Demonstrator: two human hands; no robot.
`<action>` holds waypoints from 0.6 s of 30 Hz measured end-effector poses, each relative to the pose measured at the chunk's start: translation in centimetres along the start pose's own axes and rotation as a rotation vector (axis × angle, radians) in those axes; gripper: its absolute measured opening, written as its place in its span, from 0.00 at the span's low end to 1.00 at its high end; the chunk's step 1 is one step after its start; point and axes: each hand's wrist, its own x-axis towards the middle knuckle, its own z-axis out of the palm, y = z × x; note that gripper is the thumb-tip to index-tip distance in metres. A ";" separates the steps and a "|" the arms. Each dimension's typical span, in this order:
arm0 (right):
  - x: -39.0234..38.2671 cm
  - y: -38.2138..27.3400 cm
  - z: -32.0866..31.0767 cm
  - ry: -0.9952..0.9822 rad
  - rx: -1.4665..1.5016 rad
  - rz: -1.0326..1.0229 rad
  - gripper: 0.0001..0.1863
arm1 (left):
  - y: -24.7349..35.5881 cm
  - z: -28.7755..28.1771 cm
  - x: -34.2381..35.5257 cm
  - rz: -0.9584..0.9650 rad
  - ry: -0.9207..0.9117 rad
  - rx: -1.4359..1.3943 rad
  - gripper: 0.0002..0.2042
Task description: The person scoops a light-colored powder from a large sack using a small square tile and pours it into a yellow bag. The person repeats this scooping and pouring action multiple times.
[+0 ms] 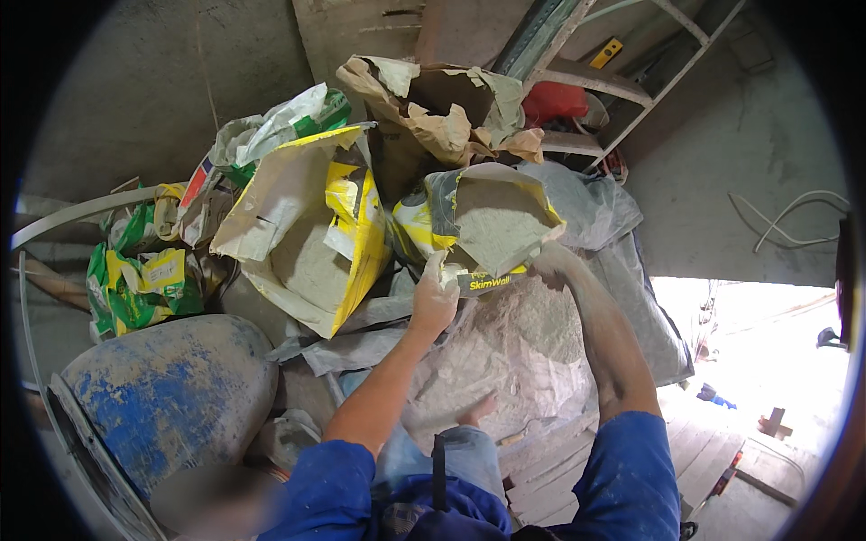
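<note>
"Grip first: how is it?"
"My left hand (436,302) pinches the near rim of an open sack (443,209) of grey powder (501,221), in front of me. My right hand (553,263) meets its right corner; finger closure, I cannot tell."
"Step?"
"Steadying the sack, I judge; moving it calls for keeping it level."
"Beyond?"
"Brown paper bag (390,144), then a ladder (595,79)."

White light glares from my right, bleaching the floor (767,334), while the far-left wall (135,99) sits dim. My left hand (436,302) shows fairly sharp; a blurred patch (216,500) smudges the near left, and lines bend toward the black rim.
</note>
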 end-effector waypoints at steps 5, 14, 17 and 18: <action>2.3 -2.2 -2.3 -0.030 -0.247 -0.119 0.15 | -1.0 0.5 0.5 0.043 -0.019 -0.029 0.25; -4.5 -5.4 -9.5 -0.162 -0.217 0.309 0.20 | 0.8 0.7 2.8 -0.121 -0.055 -0.291 0.25; -8.4 -3.0 -10.8 -0.086 -0.151 0.237 0.20 | 2.5 0.3 5.6 -0.211 -0.026 -0.292 0.26; -9.5 -1.9 -10.9 -0.051 -0.108 0.173 0.20 | 2.9 0.1 7.0 -0.165 -0.007 -0.256 0.27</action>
